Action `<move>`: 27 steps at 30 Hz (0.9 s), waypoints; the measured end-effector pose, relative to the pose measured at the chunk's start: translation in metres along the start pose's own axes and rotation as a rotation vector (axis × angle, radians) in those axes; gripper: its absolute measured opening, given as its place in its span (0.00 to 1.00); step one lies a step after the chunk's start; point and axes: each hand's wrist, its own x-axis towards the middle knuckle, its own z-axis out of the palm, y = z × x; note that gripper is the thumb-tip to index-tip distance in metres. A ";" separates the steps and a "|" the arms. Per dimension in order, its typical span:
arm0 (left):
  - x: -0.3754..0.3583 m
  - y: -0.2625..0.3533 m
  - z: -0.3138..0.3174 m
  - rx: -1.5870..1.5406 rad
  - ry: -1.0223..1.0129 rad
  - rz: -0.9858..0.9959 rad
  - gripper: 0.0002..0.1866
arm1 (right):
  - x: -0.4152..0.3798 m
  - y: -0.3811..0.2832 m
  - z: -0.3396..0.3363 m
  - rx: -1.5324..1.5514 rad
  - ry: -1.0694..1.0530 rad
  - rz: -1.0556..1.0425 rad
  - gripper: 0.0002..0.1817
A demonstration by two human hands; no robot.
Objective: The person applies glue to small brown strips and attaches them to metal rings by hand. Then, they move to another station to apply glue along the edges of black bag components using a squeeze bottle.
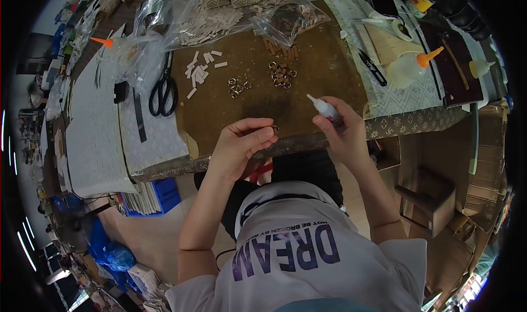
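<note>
My left hand (241, 145) pinches a small metal ring (275, 129) between thumb and fingertips over the table's front edge; fingers cover most of it. In my right hand (348, 131) is a small white glue bottle (328, 111), its pointed nozzle tilted up and to the left. Ahead of my hands lie a small pile of metal rings (237, 87) and a second pile of rings with brown leather tabs (282, 75). Loose white strips (198, 70) are scattered at the left of the brown mat (219, 117). Brown strips (280, 48) lie behind the second pile.
Black scissors (163, 95) lie left of the mat. A plastic bag of white strips (211, 26) and another clear bag (288, 21) sit at the back. To the right are a black cutter (373, 69) and an orange-tipped bottle (406, 69). A blue bin (164, 195) stands below left.
</note>
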 end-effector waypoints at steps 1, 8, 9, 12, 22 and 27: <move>0.000 0.000 0.000 0.007 -0.008 0.003 0.12 | 0.001 0.001 -0.001 0.030 0.013 0.026 0.17; 0.000 0.001 0.002 0.033 -0.013 0.003 0.12 | 0.003 0.008 0.000 0.115 0.058 0.010 0.18; 0.000 0.001 0.002 0.037 -0.010 0.000 0.12 | 0.002 0.008 0.000 0.112 0.054 0.015 0.18; 0.000 0.001 0.002 0.043 -0.006 -0.006 0.12 | 0.002 0.007 -0.001 0.132 0.024 0.059 0.18; 0.000 0.001 0.001 0.053 -0.008 -0.002 0.12 | 0.005 0.011 0.001 0.318 -0.005 0.047 0.16; 0.001 0.000 0.000 0.080 -0.027 0.003 0.11 | 0.009 0.011 0.005 0.420 0.014 0.077 0.13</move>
